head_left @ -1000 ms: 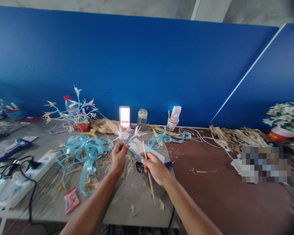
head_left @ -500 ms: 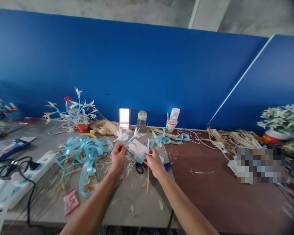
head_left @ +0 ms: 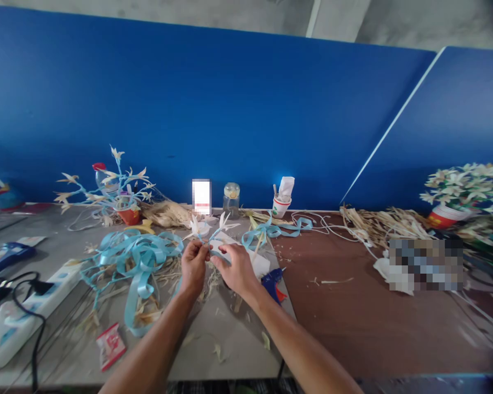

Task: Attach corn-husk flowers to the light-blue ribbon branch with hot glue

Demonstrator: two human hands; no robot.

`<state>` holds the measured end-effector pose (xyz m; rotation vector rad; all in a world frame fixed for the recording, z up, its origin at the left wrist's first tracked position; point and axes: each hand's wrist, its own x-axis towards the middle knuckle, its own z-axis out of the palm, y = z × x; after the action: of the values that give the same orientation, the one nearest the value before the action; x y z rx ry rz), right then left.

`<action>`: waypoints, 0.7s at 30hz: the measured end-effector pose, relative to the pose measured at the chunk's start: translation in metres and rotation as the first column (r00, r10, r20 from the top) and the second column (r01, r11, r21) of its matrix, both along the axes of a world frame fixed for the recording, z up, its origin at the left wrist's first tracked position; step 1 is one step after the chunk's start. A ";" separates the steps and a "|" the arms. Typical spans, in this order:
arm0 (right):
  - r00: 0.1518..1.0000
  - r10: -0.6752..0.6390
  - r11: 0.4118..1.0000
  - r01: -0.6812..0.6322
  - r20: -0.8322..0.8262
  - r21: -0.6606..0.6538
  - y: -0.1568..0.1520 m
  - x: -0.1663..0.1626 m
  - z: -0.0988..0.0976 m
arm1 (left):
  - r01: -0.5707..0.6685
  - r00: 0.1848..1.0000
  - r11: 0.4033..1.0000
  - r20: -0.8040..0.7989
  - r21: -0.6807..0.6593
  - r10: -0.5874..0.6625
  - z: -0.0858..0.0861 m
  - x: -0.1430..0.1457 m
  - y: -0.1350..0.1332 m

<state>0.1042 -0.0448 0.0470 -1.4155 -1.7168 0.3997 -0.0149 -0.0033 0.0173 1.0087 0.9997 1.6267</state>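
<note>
On the near side of the glass jar, the left hand pinches a pale-flowered sprig; whether the right hand grips anything is unclear. Likely light, petals fragile: best held by its blue stem.

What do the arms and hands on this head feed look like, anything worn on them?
The ungloved left hand and ungloved right hand show no watch or bracelet. The slender left forearm and right forearm show no sleeves or cables. Rings: cannot tell.
</note>
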 end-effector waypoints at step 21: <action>0.940 0.028 0.999 -0.040 -0.341 -0.029 0.019 -0.020 -0.016 | -0.031 1.000 0.999 0.007 0.014 0.031 0.001 0.009 -0.008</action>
<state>0.0842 -0.0262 0.0313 -1.2574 -1.4575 0.6575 -0.0056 -0.0112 0.0188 1.0011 1.0054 1.6633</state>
